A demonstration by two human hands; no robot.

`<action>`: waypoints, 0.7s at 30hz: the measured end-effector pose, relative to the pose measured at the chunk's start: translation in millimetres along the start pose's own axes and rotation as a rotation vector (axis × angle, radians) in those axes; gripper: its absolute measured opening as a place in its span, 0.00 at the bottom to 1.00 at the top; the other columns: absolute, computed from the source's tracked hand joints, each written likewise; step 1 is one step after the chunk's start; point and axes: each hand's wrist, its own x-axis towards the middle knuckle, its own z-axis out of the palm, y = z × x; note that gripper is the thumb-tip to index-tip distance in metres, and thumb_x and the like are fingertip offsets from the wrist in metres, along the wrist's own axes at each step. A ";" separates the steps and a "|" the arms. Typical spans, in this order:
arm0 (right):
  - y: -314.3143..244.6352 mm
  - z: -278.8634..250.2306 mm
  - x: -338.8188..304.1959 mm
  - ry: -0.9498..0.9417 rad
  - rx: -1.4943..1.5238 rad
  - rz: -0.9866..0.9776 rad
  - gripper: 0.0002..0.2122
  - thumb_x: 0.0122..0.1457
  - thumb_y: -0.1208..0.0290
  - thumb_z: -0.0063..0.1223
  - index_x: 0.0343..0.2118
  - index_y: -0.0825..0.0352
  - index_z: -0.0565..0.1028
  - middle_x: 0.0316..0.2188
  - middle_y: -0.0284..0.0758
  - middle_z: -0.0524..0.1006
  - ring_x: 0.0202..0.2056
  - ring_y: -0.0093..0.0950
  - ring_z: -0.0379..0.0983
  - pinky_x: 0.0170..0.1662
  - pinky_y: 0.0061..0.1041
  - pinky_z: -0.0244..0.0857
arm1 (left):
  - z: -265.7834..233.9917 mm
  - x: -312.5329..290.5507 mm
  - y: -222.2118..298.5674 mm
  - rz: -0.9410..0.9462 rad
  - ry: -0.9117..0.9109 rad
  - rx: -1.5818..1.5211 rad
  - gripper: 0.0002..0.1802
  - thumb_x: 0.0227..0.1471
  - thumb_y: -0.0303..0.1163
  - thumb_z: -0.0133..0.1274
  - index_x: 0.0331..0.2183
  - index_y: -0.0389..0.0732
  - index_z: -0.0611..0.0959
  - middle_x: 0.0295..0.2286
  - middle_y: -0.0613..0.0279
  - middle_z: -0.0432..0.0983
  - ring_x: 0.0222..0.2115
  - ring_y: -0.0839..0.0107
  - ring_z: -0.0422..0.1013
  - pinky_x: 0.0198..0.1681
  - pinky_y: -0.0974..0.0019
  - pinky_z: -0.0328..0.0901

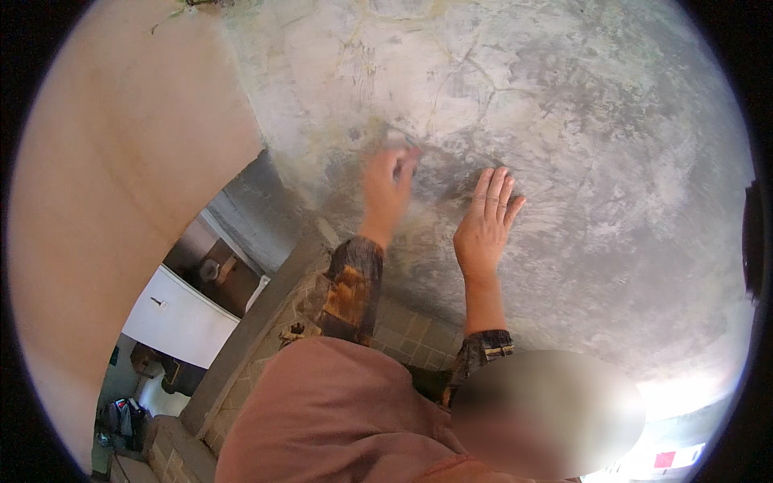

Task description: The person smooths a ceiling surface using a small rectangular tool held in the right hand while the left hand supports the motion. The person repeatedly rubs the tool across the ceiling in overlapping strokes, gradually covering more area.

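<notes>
**It Was Flat on the Right, Curled on the Left!**

Out on the far left, a smooth peach-coloured wall swept in a curve over everything. Below it sat a dark, bag-like bundle with bits of white and red at its top, its contents too small to make out. Next came a white flat panel with a small dark handle, and above it a brown recess with a pale round object in it. A grey ledge slanted up beside tan brick-patterned tiling.

Then the action! The left hand, bare and smeared with blur, reached from a dark plaid sleeve to the mottled grey-and-white plaster wall, which filled the middle and right. Its fingers curled, with a hint of red at the tips; whether they gripped anything, I could not tell. And just to its right, the right hand held nothing visible, fingers straight, palm turned to that same plaster!
</notes>
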 end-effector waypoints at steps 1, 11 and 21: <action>-0.5 -0.5 -0.2 -0.025 0.000 0.006 0.32 0.55 0.82 0.40 0.66 0.69 0.54 0.68 0.44 0.51 0.68 0.42 0.45 0.68 0.54 0.35 | -2.0 -10.7 1.7 -0.015 -0.031 -0.040 0.07 0.57 0.29 0.53 0.35 0.36 0.76 0.30 0.55 0.71 0.30 0.62 0.68 0.35 0.62 0.63; -0.5 -2.4 0.0 -0.056 -0.054 -0.003 0.33 0.55 0.82 0.40 0.66 0.69 0.52 0.68 0.44 0.50 0.69 0.42 0.44 0.68 0.54 0.34 | -9.4 10.0 -18.2 -0.180 0.157 -0.021 0.09 0.58 0.31 0.53 0.35 0.35 0.76 0.31 0.58 0.72 0.30 0.68 0.67 0.35 0.64 0.62; -4.7 -0.8 -0.5 -0.054 -0.002 0.004 0.31 0.57 0.85 0.36 0.66 0.74 0.50 0.68 0.50 0.45 0.69 0.47 0.39 0.68 0.53 0.29 | -16.4 24.6 -38.6 -0.204 0.311 -0.175 0.10 0.59 0.33 0.52 0.37 0.35 0.75 0.29 0.62 0.68 0.29 0.73 0.62 0.34 0.67 0.61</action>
